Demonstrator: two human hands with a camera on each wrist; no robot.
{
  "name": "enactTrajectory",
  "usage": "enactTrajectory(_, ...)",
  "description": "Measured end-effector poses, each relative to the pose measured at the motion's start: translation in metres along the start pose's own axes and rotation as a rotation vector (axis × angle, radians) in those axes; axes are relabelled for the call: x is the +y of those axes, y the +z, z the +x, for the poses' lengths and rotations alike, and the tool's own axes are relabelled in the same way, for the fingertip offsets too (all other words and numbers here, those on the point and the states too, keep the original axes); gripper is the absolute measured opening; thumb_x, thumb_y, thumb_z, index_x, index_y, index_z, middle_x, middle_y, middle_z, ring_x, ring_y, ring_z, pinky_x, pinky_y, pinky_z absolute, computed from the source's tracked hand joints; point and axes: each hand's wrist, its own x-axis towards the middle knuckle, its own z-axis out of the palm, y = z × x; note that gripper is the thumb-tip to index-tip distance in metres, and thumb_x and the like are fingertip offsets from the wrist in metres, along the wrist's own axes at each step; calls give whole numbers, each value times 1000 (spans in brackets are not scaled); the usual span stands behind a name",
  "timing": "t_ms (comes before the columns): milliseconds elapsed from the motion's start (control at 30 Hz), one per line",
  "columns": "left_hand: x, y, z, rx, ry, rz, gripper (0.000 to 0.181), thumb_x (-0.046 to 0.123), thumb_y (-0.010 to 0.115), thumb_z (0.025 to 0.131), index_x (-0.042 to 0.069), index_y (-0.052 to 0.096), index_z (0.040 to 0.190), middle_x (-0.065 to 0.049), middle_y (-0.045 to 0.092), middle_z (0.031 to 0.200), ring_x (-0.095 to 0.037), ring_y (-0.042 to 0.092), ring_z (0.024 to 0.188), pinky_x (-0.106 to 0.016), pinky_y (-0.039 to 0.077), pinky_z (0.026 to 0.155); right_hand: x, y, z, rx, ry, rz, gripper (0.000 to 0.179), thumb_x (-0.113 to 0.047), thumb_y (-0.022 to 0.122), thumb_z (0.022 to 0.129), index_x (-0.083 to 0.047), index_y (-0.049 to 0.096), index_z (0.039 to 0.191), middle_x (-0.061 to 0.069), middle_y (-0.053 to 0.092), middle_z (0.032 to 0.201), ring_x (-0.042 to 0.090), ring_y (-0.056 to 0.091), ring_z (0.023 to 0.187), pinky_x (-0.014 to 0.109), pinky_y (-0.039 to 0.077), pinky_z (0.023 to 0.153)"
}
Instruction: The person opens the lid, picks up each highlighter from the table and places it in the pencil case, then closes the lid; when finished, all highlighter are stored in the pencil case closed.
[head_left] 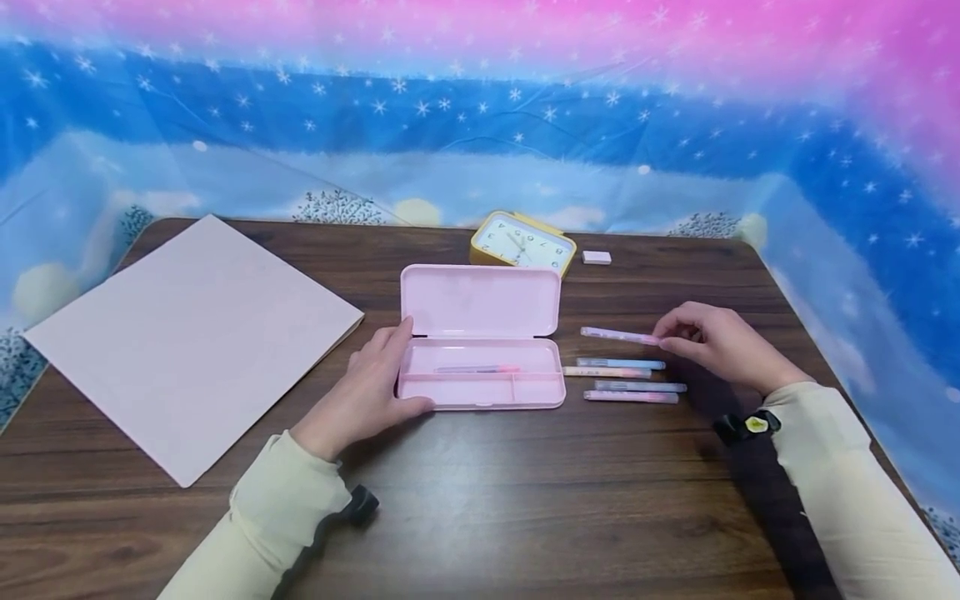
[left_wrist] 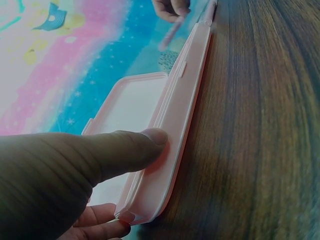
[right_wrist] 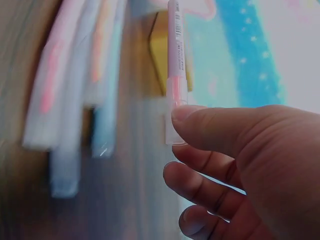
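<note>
A pink pencil case (head_left: 457, 392) stands with its lid raised at the middle of the table. One pen with a pink tip (head_left: 480, 368) lies in its long rear compartment. My left hand (head_left: 367, 392) holds the case's left end, the thumb (left_wrist: 145, 145) against the front wall and the fingers towards the back. To the right of the case, my right hand (head_left: 708, 342) pinches a pink pen (right_wrist: 176, 55) by its clear-capped end, between thumb and fingers. Below that pen, several more pens (head_left: 630, 397) lie side by side on the table, blurred in the right wrist view.
A yellow clock (head_left: 522, 242) lies behind the lid, with a white eraser (head_left: 597, 258) to its right. At the left, a large pale pink square sheet or folder (head_left: 195, 350) covers part of the brown table (head_left: 480, 517). Patterned cloth (head_left: 450, 108) hangs behind.
</note>
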Motion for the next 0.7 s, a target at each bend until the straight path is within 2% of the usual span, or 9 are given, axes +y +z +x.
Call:
enactTrajectory(267,-1,-1,0,6,9,3,102,29,82,80,-3,20,154,-26,39,144,-39,41,130,-59,31,108,-41,-10,18,52,-85,18,9,-18,68,93,-26,69,99,-13,61,85,5,52,69,25,45,63)
enactTrajectory(467,0,-1,1,-5,4,0,103,30,82,79,-2,19,155,-25,38,146,-39,39,131,-59,31,109,-69,-9,35,21,-131,49,7,-26,65,96,-27,69,102,-12,61,88,7,52,73,26,44,65)
enactTrajectory(700,0,0,0,-8,4,5,102,31,82,80,-2,20,155,-25,38,146,-39,39,132,-59,30,109,-92,1,54,-33,-154,92,8,-23,65,96,-24,69,102,-9,64,91,9,54,76,29,46,68)
